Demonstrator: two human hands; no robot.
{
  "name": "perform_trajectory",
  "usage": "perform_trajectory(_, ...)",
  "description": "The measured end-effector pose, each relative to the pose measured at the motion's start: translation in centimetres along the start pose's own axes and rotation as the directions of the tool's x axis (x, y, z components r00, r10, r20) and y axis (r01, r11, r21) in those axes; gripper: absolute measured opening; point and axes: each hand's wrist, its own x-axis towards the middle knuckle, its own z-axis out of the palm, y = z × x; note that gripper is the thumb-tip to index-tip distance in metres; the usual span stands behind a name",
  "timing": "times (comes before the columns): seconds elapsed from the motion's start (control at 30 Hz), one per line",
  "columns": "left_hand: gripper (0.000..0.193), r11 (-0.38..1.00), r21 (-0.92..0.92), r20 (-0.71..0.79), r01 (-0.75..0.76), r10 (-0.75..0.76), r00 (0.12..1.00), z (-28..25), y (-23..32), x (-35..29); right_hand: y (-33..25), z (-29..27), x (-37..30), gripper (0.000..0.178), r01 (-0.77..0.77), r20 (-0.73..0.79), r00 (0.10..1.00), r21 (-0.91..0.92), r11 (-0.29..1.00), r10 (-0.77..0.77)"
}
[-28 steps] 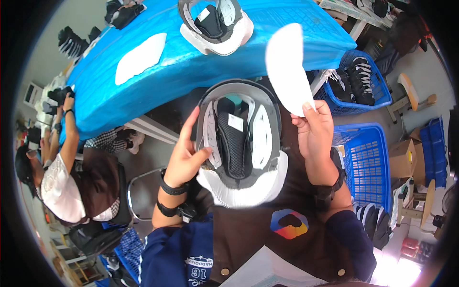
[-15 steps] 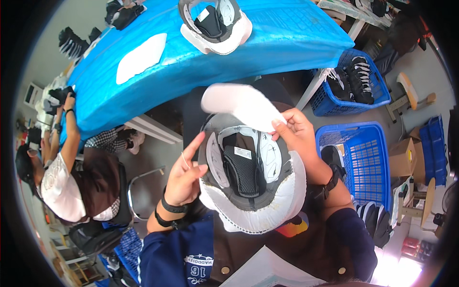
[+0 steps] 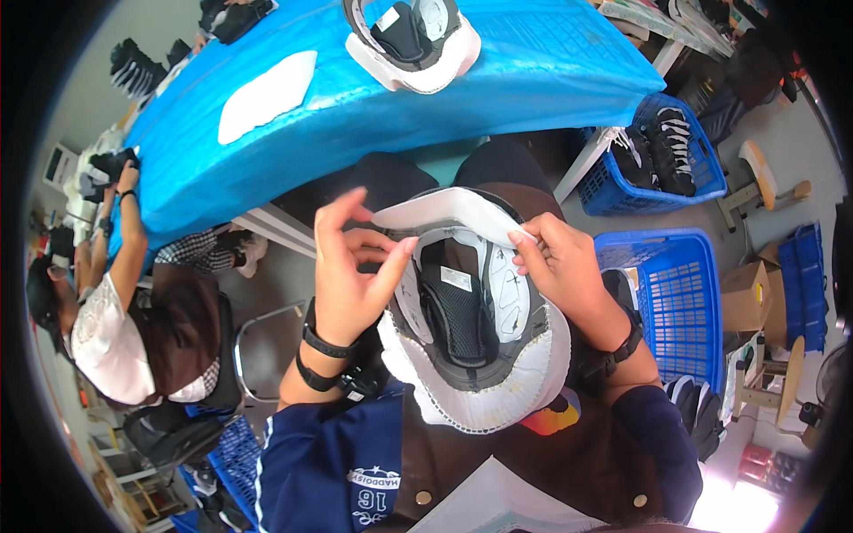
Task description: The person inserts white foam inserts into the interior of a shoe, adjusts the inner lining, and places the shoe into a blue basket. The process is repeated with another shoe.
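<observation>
An unfinished shoe upper, white outside and grey inside with a black mesh tongue, rests at my lap with its opening facing up. Across its far inner rim lies a curved white lining piece. My right hand pinches the right end of that piece between thumb and fingers. At the upper's left side, my left hand has its fingers apart and holds nothing; its thumb tip is close to the upper's inner edge and may touch it. The raised index finger is slightly blurred.
A blue-covered table ahead carries another shoe upper and a flat white sheet piece. Blue baskets stand at the right, one holding black shoes. At the left sits a co-worker handling black shoes.
The white piece has come down from above the upper onto its far rim, still in my right hand. My left hand has moved up toward the piece's left end.
</observation>
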Motion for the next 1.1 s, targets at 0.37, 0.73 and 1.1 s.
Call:
perform_trajectory(0.37,0.007,0.833,0.521,0.261,-0.188,0.054,0.964,-1.2,0.1,-0.4,-0.3,0.5,-0.2,0.014,-0.007,-0.089,0.996,-0.007,1.0,0.006)
perform_trajectory(0.73,0.019,0.726,0.476,0.618,-0.497,0.126,0.776,-1.7,-0.6,0.8,0.1,-0.5,1.1,0.016,0.263,0.358,0.925,-0.362,0.894,-0.127)
perform_trajectory(1.1,0.02,0.696,0.518,0.639,-0.497,0.072,0.766,-0.5,-1.9,1.6,1.2,0.8,2.6,0.011,0.429,0.449,0.865,-0.43,0.794,-0.224)
